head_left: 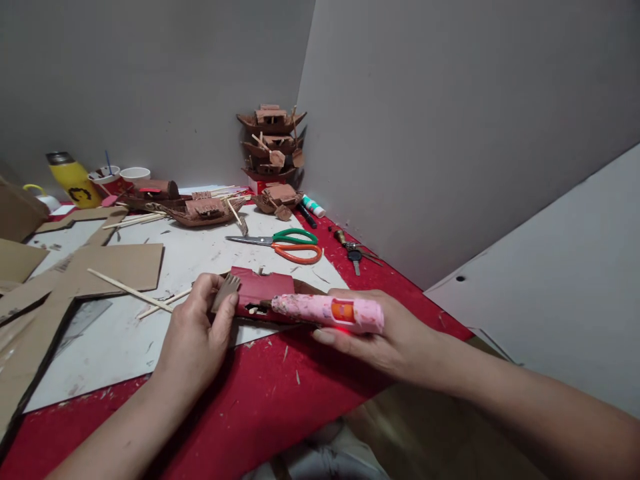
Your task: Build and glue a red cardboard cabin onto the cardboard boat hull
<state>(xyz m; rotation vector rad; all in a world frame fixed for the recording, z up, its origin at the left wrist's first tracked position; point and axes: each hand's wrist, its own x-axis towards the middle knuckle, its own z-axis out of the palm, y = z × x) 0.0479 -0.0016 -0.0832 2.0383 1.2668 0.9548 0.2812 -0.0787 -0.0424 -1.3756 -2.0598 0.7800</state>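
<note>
My right hand is wrapped round a pink hot glue gun with an orange window and a red glow below it. Its nozzle points left, at a small opening in the side of a cardboard model boat with a red cabin. Between the thumb and fingers of my left hand is a small ridged piece of brown cardboard, at the left end of the red cabin. Whether the left fingers also grip the hull behind it is hidden.
Scissors with green and orange handles lie beyond the boat. Finished brown model boats are stacked at the back; others stand left of them. Keys lie right. Thin sticks, cut cardboard and a yellow bottle are left.
</note>
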